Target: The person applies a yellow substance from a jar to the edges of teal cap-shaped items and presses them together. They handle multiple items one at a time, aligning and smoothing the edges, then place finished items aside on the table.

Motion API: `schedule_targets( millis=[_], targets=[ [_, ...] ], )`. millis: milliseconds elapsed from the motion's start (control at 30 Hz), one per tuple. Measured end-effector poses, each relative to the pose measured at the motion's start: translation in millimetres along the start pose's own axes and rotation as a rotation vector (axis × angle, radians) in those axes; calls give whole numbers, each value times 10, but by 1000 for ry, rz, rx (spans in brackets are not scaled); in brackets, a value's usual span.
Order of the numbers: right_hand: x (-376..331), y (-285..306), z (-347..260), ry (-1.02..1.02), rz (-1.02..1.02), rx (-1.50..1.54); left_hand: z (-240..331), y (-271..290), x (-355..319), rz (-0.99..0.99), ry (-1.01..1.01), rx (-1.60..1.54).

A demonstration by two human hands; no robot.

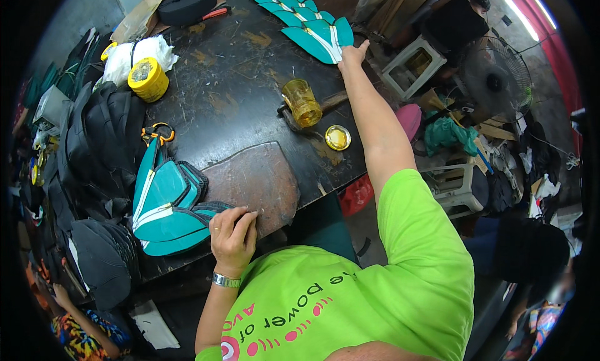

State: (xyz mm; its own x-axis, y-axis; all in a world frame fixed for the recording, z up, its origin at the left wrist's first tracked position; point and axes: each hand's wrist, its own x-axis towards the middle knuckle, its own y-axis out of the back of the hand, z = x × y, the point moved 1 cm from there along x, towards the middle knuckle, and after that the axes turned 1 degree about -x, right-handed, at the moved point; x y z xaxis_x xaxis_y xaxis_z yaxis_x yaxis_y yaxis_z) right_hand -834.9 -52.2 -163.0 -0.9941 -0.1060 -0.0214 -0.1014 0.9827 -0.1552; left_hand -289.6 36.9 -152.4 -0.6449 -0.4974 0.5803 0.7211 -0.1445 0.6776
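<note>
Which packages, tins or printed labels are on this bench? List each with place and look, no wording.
Yellow round tin: far left of the bench, patterned lid.
Small gold lid: near the bench's right edge, flat and round.
Amber plastic cup: mid-bench, see-through.
No signs or screens.

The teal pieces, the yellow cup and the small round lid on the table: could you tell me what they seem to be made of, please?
Teal pieces: probably synthetic leather or coated fabric, flat, matte, with white stripes and dark edging. Yellow cup: translucent amber, glass or plastic, since light passes through. Round lid: likely metal, with a shiny gold glint.
</note>
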Motion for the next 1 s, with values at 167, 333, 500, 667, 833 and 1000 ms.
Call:
schedule_targets(
  millis=[167,333,500,667,833,1000],
  targets=[
    [-18,12,-14,135,-8,-445,-11,7,9,-45,18,-11],
    [-231,98,-130,662,9,-1131,-15,4,12,-34,19,-20],
    [-1004,292,-492,1054,-281,-962,-28,-21,8,-2,-21,-8],
    [-2148,593,-737,805,-830,-1307,-9,-10,19,-9,-50,-19],
    [-2436,573,-902,713,-788,-1327,152,114,146,-25,-98,-88],
    [-2363,597,-976,756,-763,-1360,334,21,566,-124,-111,-124]
  ],
)
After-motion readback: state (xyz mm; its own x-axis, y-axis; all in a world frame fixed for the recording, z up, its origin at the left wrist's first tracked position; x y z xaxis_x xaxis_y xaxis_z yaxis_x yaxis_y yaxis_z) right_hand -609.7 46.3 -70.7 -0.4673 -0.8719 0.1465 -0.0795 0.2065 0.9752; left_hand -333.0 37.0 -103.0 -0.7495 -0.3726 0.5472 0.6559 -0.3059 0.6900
